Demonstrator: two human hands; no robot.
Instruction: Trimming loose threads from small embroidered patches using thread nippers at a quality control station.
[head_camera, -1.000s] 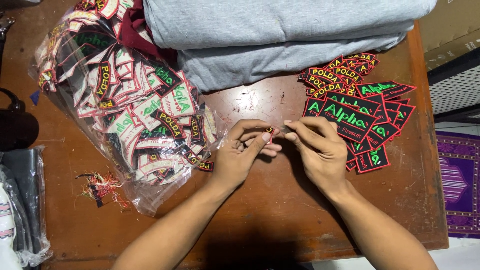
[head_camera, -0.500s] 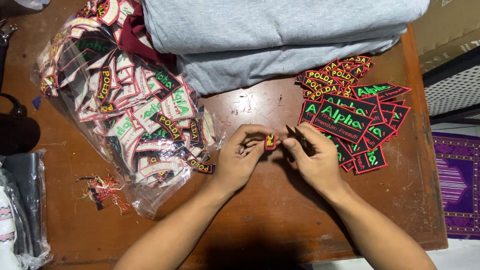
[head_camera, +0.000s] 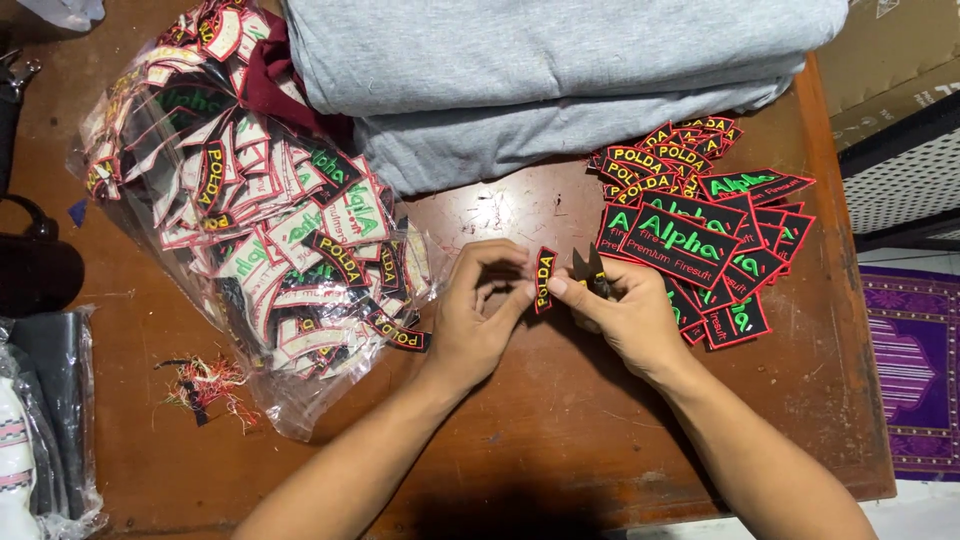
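While both hands (head_camera: 560, 315) pinch it, the small patch (head_camera: 543, 279) stands between their fingertips.

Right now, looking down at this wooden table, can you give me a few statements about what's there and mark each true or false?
1. Both hands, the left hand and the right hand, pinch one small patch. True.
2. The clear bag of patches lies right of the hands. False: it lies to their left.
3. Folded grey cloth sits at the table's far side. True.
4. The loose patches are blue. False: black with red edges and green or yellow letters.
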